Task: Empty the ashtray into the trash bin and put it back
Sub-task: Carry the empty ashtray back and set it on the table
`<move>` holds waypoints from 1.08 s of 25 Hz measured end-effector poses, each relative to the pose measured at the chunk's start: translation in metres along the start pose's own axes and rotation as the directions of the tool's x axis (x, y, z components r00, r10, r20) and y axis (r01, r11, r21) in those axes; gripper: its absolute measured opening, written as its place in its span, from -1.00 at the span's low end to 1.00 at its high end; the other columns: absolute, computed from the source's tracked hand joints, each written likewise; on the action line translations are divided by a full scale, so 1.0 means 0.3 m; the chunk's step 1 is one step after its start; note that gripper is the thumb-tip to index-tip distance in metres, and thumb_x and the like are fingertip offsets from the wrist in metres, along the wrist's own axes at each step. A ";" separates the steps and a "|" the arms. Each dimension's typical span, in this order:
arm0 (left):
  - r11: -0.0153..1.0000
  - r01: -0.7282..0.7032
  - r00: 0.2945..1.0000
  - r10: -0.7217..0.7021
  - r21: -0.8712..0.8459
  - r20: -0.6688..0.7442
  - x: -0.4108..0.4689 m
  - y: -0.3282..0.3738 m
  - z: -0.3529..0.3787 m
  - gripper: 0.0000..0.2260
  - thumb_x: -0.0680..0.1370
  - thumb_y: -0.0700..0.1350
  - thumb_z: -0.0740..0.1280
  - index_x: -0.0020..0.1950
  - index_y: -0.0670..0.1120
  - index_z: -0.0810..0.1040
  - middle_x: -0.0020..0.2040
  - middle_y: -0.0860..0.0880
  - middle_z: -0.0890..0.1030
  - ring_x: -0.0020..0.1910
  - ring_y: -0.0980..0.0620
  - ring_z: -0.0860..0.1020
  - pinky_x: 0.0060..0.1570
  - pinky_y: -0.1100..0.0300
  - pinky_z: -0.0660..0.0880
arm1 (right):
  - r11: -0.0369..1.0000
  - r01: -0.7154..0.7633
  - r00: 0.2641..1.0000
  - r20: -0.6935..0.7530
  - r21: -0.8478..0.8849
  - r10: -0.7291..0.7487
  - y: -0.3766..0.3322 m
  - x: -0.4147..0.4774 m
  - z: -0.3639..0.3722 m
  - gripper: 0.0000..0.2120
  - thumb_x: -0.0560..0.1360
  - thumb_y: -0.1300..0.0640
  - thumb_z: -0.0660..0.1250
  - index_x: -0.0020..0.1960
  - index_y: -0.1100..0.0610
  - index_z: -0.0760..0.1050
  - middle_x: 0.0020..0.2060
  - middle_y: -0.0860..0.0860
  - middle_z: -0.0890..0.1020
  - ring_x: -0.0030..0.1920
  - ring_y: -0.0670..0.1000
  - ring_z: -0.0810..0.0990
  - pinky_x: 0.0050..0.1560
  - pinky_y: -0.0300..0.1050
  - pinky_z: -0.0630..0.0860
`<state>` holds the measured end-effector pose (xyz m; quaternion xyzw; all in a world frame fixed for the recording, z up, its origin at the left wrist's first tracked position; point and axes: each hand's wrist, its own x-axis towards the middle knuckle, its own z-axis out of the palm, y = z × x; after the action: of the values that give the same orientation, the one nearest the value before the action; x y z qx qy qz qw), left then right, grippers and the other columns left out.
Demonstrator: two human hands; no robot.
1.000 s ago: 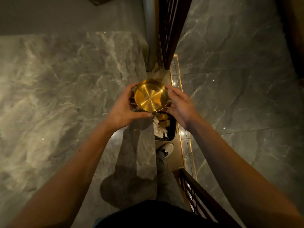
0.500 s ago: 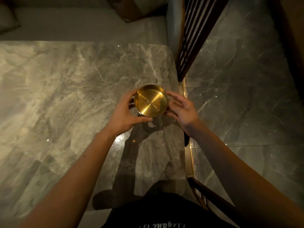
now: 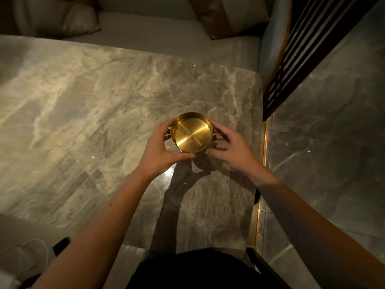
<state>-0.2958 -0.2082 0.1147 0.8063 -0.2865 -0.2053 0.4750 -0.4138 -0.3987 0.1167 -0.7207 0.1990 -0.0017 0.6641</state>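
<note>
Near the right edge of the grey marble table (image 3: 104,101), your left hand (image 3: 161,149) and right hand (image 3: 231,149) each grip the round gold metal ashtray (image 3: 190,132), its bowl empty.

Both bare forearms reach forward from the bottom corners, converging toward the centre. The left hand (image 3: 160,150) is cupped, palm turned inward, thumb stretched along the near side and fingers curled round the far left, its grip closed on the ashtray (image 3: 191,133). The right hand (image 3: 230,146) mirrors it from the other side, fingers spread and bent, fingertips (image 3: 214,124) pressed to the rim, thumb tucked low toward the near edge. Wrists sit fairly level, left slightly bent inward. Elbows are out of view. A dark-clothed torso shows at the bottom edge between the arms.
</note>
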 end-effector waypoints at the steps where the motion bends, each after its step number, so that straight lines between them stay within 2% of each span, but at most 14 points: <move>1: 1.000 0.008 1.000 -0.008 0.002 -0.015 -0.007 -0.004 -0.020 -0.13 0.15 0.18 0.60 0.40 0.12 0.35 0.31 0.08 0.45 0.27 0.16 0.47 0.21 0.34 0.41 | 0.999 0.006 1.000 0.018 -0.035 -0.005 -0.002 0.012 0.020 -0.23 0.36 0.34 0.52 0.43 -0.08 0.30 0.19 -0.14 0.52 0.19 -0.13 0.53 0.16 -0.17 0.54; 5: 0.998 0.050 0.997 -0.048 0.025 -0.057 -0.021 -0.065 -0.136 -0.13 0.15 0.22 0.59 0.40 0.10 0.35 0.29 0.11 0.44 0.26 0.13 0.47 0.23 0.29 0.41 | 0.983 0.067 0.996 0.068 -0.171 -0.056 -0.023 0.099 0.127 -0.19 0.31 0.19 0.60 0.47 0.01 0.33 0.26 0.01 0.55 0.24 -0.04 0.55 0.17 -0.15 0.53; 6: 0.998 0.057 0.997 -0.055 0.032 -0.062 -0.019 -0.085 -0.171 -0.12 0.16 0.19 0.62 0.41 0.08 0.35 0.30 0.11 0.44 0.27 0.11 0.47 0.22 0.29 0.41 | 0.980 0.073 0.995 0.075 -0.184 -0.060 -0.033 0.122 0.162 -0.19 0.30 0.15 0.60 0.47 0.00 0.33 0.27 0.01 0.54 0.24 -0.05 0.55 0.18 -0.19 0.52; 8: 0.997 0.063 0.997 -0.060 0.050 -0.052 -0.004 -0.141 -0.252 -0.11 0.17 0.15 0.64 0.42 0.05 0.36 0.30 0.11 0.44 0.27 0.11 0.46 0.21 0.31 0.40 | 0.971 0.092 0.994 0.078 -0.222 -0.076 -0.049 0.172 0.244 -0.20 0.29 0.07 0.61 0.45 -0.06 0.34 0.26 -0.03 0.55 0.23 -0.11 0.54 0.17 -0.27 0.51; 10: 0.997 0.051 0.998 -0.049 0.049 -0.033 0.022 -0.212 -0.353 -0.11 0.17 0.14 0.64 0.42 0.05 0.36 0.31 0.12 0.44 0.27 0.12 0.46 0.22 0.31 0.39 | 0.957 0.101 0.994 0.055 -0.271 -0.089 -0.061 0.236 0.346 -0.21 0.29 0.01 0.60 0.44 -0.11 0.35 0.25 -0.08 0.56 0.21 -0.13 0.54 0.19 -0.21 0.51; 14: 0.999 0.028 1.000 -0.027 0.028 -0.011 0.075 -0.387 -0.596 -0.13 0.17 0.10 0.65 0.41 0.10 0.36 0.30 0.10 0.45 0.27 0.12 0.46 0.26 0.27 0.38 | 0.923 0.093 0.995 0.002 -0.375 -0.099 -0.104 0.382 0.598 -0.24 0.30 -0.05 0.59 0.43 -0.08 0.36 0.20 -0.12 0.56 0.17 -0.13 0.54 0.18 -0.16 0.51; 18: 1.000 0.029 0.999 -0.029 0.005 0.039 0.085 -0.599 -0.914 -0.11 0.17 0.04 0.67 0.43 0.00 0.38 0.31 0.06 0.46 0.26 0.09 0.46 0.28 0.25 0.39 | 0.926 0.042 0.998 -0.033 -0.375 -0.059 -0.155 0.513 0.946 -0.25 0.31 -0.03 0.59 0.43 -0.06 0.37 0.14 -0.12 0.60 0.09 -0.20 0.56 0.06 -0.40 0.47; 20: 0.999 0.051 0.997 -0.050 -0.009 0.050 0.054 -0.692 -1.087 -0.12 0.16 0.04 0.67 0.42 0.00 0.39 0.29 0.06 0.47 0.25 0.09 0.46 0.26 0.30 0.38 | 0.920 0.033 0.999 -0.023 -0.390 -0.045 -0.194 0.568 1.129 -0.26 0.32 -0.03 0.59 0.42 -0.07 0.36 0.11 -0.12 0.60 0.08 -0.22 0.56 0.00 -0.44 0.46; 24: 0.996 0.092 0.996 -0.092 0.002 0.015 -0.020 -0.834 -1.373 -0.10 0.15 0.13 0.64 0.42 0.01 0.38 0.28 0.08 0.45 0.26 0.10 0.44 0.24 0.37 0.33 | 0.892 0.068 0.997 0.055 -0.447 -0.049 -0.277 0.665 1.432 -0.25 0.33 -0.10 0.56 0.43 -0.07 0.33 0.12 -0.10 0.59 0.08 -0.17 0.56 0.06 -0.27 0.51; 27: 0.991 0.131 0.990 -0.128 0.042 -0.051 -0.071 -0.899 -1.535 -0.11 0.18 0.06 0.66 0.44 -0.01 0.36 0.27 0.13 0.42 0.23 0.15 0.41 0.17 0.43 0.28 | 0.863 0.145 0.988 0.119 -0.484 -0.099 -0.317 0.734 1.603 -0.24 0.31 -0.15 0.54 0.43 -0.01 0.35 0.12 -0.08 0.61 0.07 -0.13 0.58 0.14 -0.06 0.58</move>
<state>0.0378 0.2081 0.0915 0.8385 -0.2265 -0.2096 0.4490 -0.0558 0.0015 0.0934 -0.8761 0.1167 0.0394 0.4661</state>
